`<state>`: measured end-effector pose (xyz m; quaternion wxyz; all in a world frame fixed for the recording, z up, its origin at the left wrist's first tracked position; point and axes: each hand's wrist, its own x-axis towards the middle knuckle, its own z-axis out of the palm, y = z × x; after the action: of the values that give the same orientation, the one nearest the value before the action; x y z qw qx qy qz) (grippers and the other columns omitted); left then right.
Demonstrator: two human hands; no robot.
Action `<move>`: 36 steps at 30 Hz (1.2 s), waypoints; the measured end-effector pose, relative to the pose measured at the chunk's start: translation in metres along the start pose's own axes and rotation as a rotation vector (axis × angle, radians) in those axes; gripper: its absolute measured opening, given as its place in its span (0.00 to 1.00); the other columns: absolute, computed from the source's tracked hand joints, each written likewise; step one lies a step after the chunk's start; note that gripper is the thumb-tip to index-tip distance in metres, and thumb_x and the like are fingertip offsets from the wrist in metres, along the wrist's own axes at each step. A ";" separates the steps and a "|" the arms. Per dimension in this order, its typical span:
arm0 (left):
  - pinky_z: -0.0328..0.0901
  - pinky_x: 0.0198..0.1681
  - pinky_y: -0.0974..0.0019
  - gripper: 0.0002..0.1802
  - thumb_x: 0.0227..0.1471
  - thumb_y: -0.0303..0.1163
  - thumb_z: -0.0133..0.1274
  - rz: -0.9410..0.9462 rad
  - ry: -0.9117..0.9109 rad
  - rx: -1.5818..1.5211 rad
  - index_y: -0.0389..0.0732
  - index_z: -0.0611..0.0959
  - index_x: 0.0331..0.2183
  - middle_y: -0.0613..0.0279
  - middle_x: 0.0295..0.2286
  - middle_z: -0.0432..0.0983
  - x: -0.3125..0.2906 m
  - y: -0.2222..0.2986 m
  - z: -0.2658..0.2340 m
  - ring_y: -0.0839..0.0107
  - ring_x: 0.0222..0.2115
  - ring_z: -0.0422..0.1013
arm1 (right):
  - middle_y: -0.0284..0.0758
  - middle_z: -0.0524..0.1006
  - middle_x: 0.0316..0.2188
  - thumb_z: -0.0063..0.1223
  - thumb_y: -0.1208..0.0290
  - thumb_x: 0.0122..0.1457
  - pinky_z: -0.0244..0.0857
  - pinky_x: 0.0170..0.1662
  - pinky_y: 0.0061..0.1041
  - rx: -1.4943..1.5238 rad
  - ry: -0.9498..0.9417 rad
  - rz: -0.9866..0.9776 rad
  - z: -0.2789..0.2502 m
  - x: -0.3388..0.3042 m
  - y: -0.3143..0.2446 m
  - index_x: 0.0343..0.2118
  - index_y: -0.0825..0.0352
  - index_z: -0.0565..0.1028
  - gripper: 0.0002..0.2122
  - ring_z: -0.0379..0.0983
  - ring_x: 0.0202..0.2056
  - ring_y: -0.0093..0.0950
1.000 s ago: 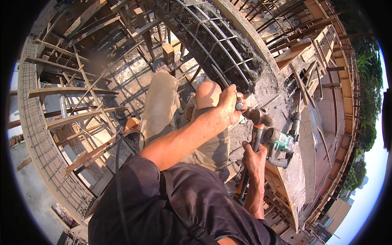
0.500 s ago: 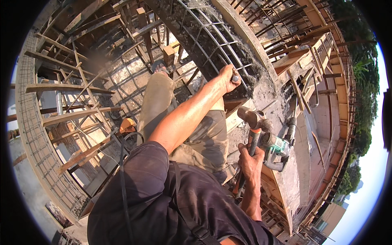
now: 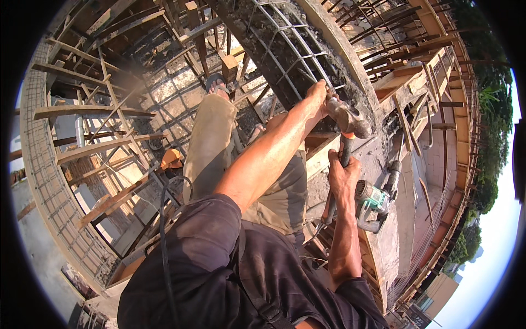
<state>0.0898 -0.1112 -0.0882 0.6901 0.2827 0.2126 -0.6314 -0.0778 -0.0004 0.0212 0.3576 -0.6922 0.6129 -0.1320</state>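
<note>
My left hand is closed around a short metal rod that looks like a chisel, held against the rough concrete of the beam. Fist and hammer hide most of the rod. In my right hand is a hammer with a heavy rounded steel head and a dark handle with an orange band. The hammer head is at the rod's near end, right beside my left fist; whether they touch I cannot tell. Steel rebar runs in the open form just beyond my left hand.
A green-and-grey rotary hammer drill lies on concrete right of my right hand. Timber props and lower levels drop away at the left. A person in an orange helmet is below. A black cable hangs by my left shoulder.
My right hand has swung the hammer up and forward, bringing its head to the rod in my left fist. My left hand has shifted slightly right and up in view.
</note>
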 end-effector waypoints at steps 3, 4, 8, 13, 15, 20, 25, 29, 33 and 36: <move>0.74 0.22 0.52 0.24 0.63 0.48 0.46 -0.028 0.037 -0.029 0.46 0.71 0.19 0.66 0.14 0.64 0.004 0.004 0.005 0.66 0.15 0.68 | 0.26 0.64 0.13 0.58 0.63 0.57 0.56 0.23 0.26 0.069 0.002 0.045 -0.005 -0.021 -0.015 0.17 0.69 0.68 0.18 0.59 0.19 0.18; 0.73 0.22 0.53 0.24 0.63 0.48 0.46 -0.032 0.104 -0.116 0.46 0.71 0.19 0.66 0.14 0.64 0.000 0.002 0.015 0.66 0.15 0.67 | 0.26 0.64 0.13 0.57 0.64 0.58 0.55 0.22 0.25 0.129 0.026 0.030 -0.014 -0.029 -0.029 0.18 0.68 0.68 0.17 0.59 0.18 0.18; 0.73 0.23 0.53 0.23 0.64 0.46 0.45 -0.035 0.103 -0.191 0.45 0.71 0.19 0.66 0.15 0.64 0.004 0.003 0.013 0.65 0.15 0.67 | 0.26 0.60 0.10 0.51 0.72 0.61 0.48 0.14 0.20 0.614 0.190 -0.329 -0.056 -0.044 -0.084 0.18 0.62 0.61 0.16 0.53 0.11 0.16; 0.72 0.26 0.51 0.25 0.64 0.48 0.45 -0.048 0.098 -0.171 0.45 0.70 0.19 0.65 0.14 0.63 0.005 0.000 0.018 0.65 0.16 0.67 | 0.26 0.59 0.11 0.46 0.71 0.64 0.51 0.18 0.24 0.562 0.274 -0.360 -0.013 -0.006 -0.037 0.19 0.65 0.62 0.15 0.53 0.15 0.17; 0.72 0.27 0.51 0.25 0.65 0.46 0.41 -0.028 0.103 -0.231 0.44 0.70 0.19 0.64 0.14 0.63 -0.005 0.002 0.017 0.66 0.17 0.67 | 0.28 0.64 0.14 0.56 0.65 0.56 0.56 0.24 0.29 -0.029 -0.034 0.104 -0.004 0.011 -0.013 0.16 0.69 0.66 0.17 0.57 0.20 0.19; 0.69 0.23 0.61 0.21 0.63 0.41 0.47 -0.058 0.077 -0.250 0.43 0.71 0.20 0.67 0.14 0.64 -0.006 0.022 -0.017 0.71 0.15 0.64 | 0.27 0.65 0.13 0.58 0.64 0.54 0.56 0.21 0.27 0.028 -0.058 0.095 -0.004 -0.021 -0.014 0.16 0.69 0.68 0.17 0.60 0.18 0.18; 0.61 0.15 0.65 0.17 0.62 0.42 0.50 -0.047 0.201 0.058 0.46 0.72 0.22 0.70 0.13 0.61 -0.018 -0.003 -0.036 0.73 0.12 0.59 | 0.25 0.65 0.12 0.58 0.68 0.58 0.52 0.16 0.20 0.354 0.001 0.077 -0.035 -0.042 -0.051 0.18 0.65 0.68 0.15 0.59 0.13 0.15; 0.60 0.14 0.65 0.20 0.63 0.47 0.45 -0.016 0.161 0.206 0.45 0.72 0.24 0.71 0.13 0.62 -0.030 -0.007 -0.027 0.74 0.12 0.59 | 0.25 0.66 0.12 0.58 0.70 0.59 0.53 0.16 0.20 0.435 0.049 0.072 -0.048 -0.052 -0.052 0.19 0.65 0.69 0.14 0.59 0.12 0.16; 0.60 0.14 0.65 0.22 0.64 0.46 0.35 -0.114 0.139 0.136 0.43 0.73 0.25 0.72 0.14 0.66 -0.011 0.012 -0.026 0.76 0.11 0.59 | 0.24 0.63 0.12 0.59 0.71 0.59 0.49 0.15 0.18 0.372 0.076 0.096 -0.045 -0.064 -0.048 0.20 0.63 0.67 0.14 0.56 0.12 0.15; 0.67 0.17 0.60 0.19 0.65 0.41 0.35 -0.132 -0.038 0.085 0.42 0.73 0.26 0.67 0.17 0.68 0.002 0.024 -0.024 0.72 0.14 0.64 | 0.26 0.66 0.12 0.59 0.73 0.58 0.52 0.17 0.19 0.387 0.083 0.094 -0.046 -0.068 -0.054 0.19 0.66 0.70 0.13 0.60 0.13 0.16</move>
<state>0.1151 -0.0956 -0.1045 0.6383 0.2847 0.1907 -0.6893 -0.0800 0.0477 0.1068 0.4640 -0.5753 0.6218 -0.2590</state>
